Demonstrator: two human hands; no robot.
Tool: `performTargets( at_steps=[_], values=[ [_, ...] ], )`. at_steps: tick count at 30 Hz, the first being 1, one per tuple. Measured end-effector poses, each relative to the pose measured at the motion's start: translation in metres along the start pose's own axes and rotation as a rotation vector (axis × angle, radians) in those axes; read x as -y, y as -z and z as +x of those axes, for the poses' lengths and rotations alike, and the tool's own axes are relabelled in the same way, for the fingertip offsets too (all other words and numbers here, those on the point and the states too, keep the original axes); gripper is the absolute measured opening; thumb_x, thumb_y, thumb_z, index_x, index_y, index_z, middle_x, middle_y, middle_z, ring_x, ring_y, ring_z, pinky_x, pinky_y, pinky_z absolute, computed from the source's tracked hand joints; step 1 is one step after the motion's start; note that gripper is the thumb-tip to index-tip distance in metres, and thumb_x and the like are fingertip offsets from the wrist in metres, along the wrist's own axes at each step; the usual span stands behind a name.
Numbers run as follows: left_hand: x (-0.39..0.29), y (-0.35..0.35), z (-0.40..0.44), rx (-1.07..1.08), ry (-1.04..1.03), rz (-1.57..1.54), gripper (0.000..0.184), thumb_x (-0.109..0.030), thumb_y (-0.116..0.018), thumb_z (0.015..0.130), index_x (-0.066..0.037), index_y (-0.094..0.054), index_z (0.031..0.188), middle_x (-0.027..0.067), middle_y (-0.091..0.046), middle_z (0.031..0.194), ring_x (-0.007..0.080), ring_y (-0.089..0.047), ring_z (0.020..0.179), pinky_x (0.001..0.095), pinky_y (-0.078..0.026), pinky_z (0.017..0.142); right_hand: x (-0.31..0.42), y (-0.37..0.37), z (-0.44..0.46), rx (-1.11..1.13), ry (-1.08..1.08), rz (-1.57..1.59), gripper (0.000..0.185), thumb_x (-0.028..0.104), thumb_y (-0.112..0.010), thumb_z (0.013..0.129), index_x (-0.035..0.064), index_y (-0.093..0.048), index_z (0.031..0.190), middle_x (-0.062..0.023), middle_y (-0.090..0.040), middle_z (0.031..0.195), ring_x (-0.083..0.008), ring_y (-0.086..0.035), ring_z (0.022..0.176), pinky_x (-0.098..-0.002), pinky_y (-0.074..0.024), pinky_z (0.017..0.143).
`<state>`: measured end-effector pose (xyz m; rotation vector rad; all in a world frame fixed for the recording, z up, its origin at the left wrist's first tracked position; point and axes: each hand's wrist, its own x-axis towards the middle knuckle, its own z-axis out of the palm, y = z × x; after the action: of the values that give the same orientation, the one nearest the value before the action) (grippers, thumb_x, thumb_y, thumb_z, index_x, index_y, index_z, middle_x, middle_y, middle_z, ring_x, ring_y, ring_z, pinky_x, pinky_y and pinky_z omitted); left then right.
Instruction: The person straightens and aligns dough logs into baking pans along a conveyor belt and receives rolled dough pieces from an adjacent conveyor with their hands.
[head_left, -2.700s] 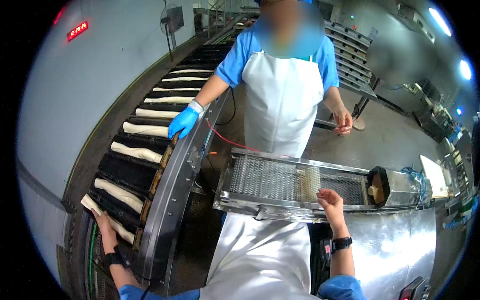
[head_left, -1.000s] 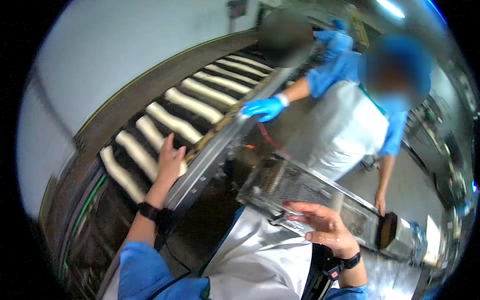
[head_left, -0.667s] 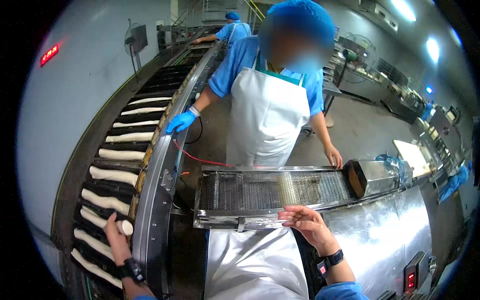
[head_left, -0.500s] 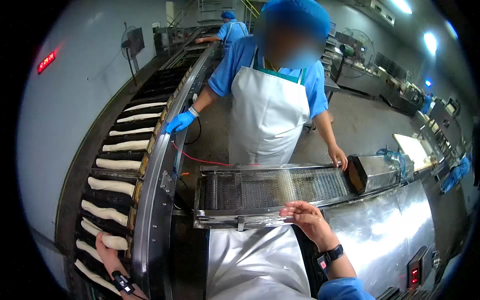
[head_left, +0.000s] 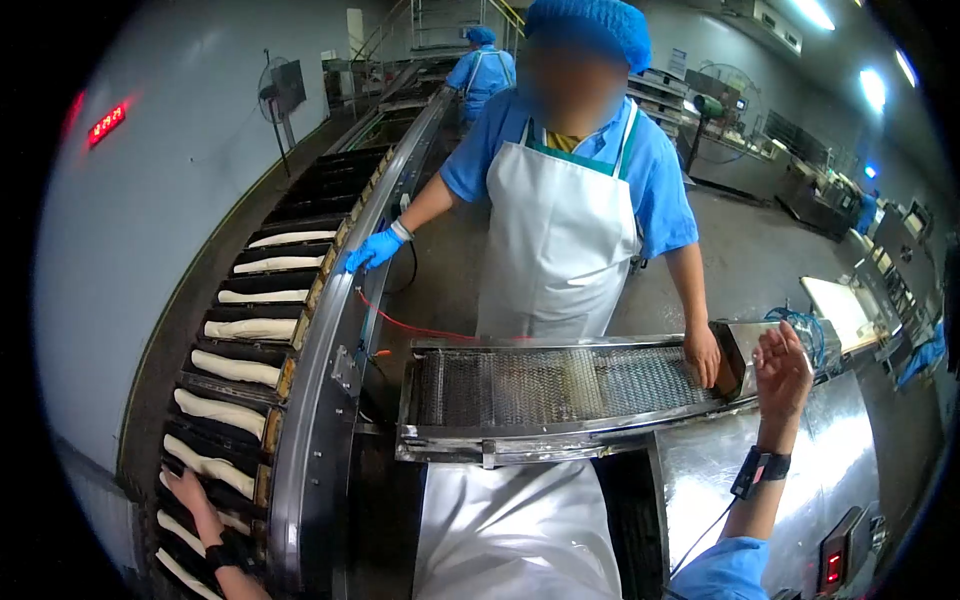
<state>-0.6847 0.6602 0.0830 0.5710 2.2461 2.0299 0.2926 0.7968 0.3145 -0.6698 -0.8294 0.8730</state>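
Long pale dough strips (head_left: 225,413) lie one by one in dark trays along the conveyor at my left. My left hand (head_left: 187,490) is down at the wall-side end of one strip (head_left: 236,523), its fingers closed around that end and partly hidden. The rest of this strip shows beyond my wrist. Raised over the right end of the mesh belt (head_left: 530,388), my right hand (head_left: 783,372) has its fingers apart and holds nothing. Both wrists wear black bands.
A co-worker (head_left: 560,240) in a white apron stands across the mesh belt, one blue-gloved hand (head_left: 374,250) on the conveyor's metal rail (head_left: 330,300), the bare hand (head_left: 702,356) at the belt's end. A steel table (head_left: 740,470) and red display (head_left: 832,568) are at my right.
My left hand has shifted from the rail-side end of a dough strip to the wall-side end. My right hand has risen and swung right. The co-worker's bare hand has lowered to the belt.
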Motion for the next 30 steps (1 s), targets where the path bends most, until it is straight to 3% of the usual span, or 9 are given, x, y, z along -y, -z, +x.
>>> performTargets(
  at_steps=[3,6,12,16,17,19,20,24,30],
  values=[
    [-0.112,-0.045,-0.062,0.045,0.032,-0.053,0.068,-0.015,-0.061,0.088,-0.011,-0.031,0.149,0.0159,-0.042,0.142,0.0274,-0.05,0.123,0.0382,-0.041,0.101,-0.013,0.034,-0.007,-0.205,0.021,0.209,0.042,0.02,-0.056,0.089,0.0004,-0.051,0.127,-0.0135,-0.064,0.107,-0.024,-0.062,0.102,-0.0329,-0.0527,0.086],
    [-0.168,-0.089,-0.114,0.248,0.169,-0.489,0.073,-0.025,-0.068,0.085,-0.016,-0.033,0.149,0.0083,-0.035,0.147,0.0245,-0.036,0.134,0.0396,-0.026,0.111,-0.042,0.09,-0.014,-0.402,-0.062,0.372,0.041,0.018,-0.058,0.084,-0.0005,-0.053,0.12,-0.0162,-0.06,0.113,-0.0276,-0.058,0.106,-0.0376,-0.0505,0.093],
    [-0.105,-0.158,-0.094,0.307,0.376,-0.933,0.038,-0.023,-0.07,0.082,-0.005,-0.052,0.111,0.0154,-0.042,0.126,0.0318,-0.046,0.117,0.0427,-0.046,0.097,-0.063,0.195,-0.017,-0.846,-0.071,0.558,0.039,0.016,-0.062,0.078,-0.0027,-0.054,0.112,-0.0168,-0.057,0.113,-0.0296,-0.056,0.107,-0.0402,-0.0489,0.094],
    [-0.164,-0.206,-0.174,0.298,0.507,-1.051,0.044,-0.021,-0.061,0.088,-0.001,-0.047,0.124,0.0228,-0.036,0.136,0.034,-0.044,0.122,0.0451,-0.043,0.102,-0.056,0.215,-0.034,-0.697,-0.127,0.292,0.035,0.016,-0.061,0.081,-0.0025,-0.055,0.11,-0.0164,-0.057,0.114,-0.0284,-0.056,0.106,-0.0388,-0.0487,0.094],
    [-0.176,-0.213,-0.196,0.349,0.499,-1.027,0.041,-0.021,-0.062,0.087,-0.001,-0.049,0.12,0.0217,-0.04,0.13,0.032,-0.046,0.116,0.0427,-0.045,0.098,-0.06,0.23,-0.042,-0.632,-0.165,0.175,0.038,0.024,-0.061,0.087,0.0006,-0.055,0.116,-0.0148,-0.057,0.114,-0.0274,-0.055,0.109,-0.039,-0.0461,0.096],
    [-0.201,-0.207,-0.259,0.55,0.459,-0.957,0.034,-0.022,-0.063,0.085,-0.001,-0.053,0.11,0.0193,-0.046,0.119,0.0279,-0.052,0.104,0.0378,-0.047,0.09,-0.08,0.257,-0.081,-0.135,-0.025,-0.158,0.045,0.039,-0.062,0.089,0.0063,-0.056,0.119,-0.0105,-0.057,0.12,-0.0236,-0.053,0.113,-0.038,-0.0435,0.098],
    [-0.204,-0.212,-0.275,0.576,0.477,-0.946,0.031,-0.022,-0.064,0.085,-0.001,-0.055,0.106,0.0181,-0.05,0.114,0.0258,-0.054,0.098,0.0354,-0.049,0.086,-0.086,0.254,-0.091,-0.3,-0.09,-0.492,0.055,0.054,-0.059,0.089,0.0106,-0.056,0.122,-0.0087,-0.056,0.122,-0.0226,-0.05,0.116,-0.0405,-0.038,0.101],
    [-0.167,-0.245,-0.278,0.462,0.826,-0.884,0.047,-0.02,-0.064,0.084,-0.006,-0.05,0.127,0.0162,-0.042,0.131,0.0247,-0.048,0.115,0.0355,-0.045,0.097,-0.119,0.244,-0.09,-0.551,-0.321,-0.705,0.041,0.028,-0.063,0.081,0.0058,-0.058,0.115,-0.0048,-0.054,0.1,-0.017,-0.05,0.094,-0.0337,-0.0419,0.082],
    [-0.151,-0.271,-0.262,0.591,0.775,-0.951,0.058,-0.018,-0.063,0.085,-0.005,-0.041,0.136,0.0155,-0.037,0.137,0.0251,-0.043,0.121,0.0364,-0.04,0.102,-0.155,0.228,-0.084,-0.301,-0.266,-1.023,0.047,0.016,-0.066,0.08,-0.0048,-0.053,0.12,-0.0132,-0.057,0.116,-0.0175,-0.053,0.102,-0.0316,-0.0444,0.086]
  ],
)
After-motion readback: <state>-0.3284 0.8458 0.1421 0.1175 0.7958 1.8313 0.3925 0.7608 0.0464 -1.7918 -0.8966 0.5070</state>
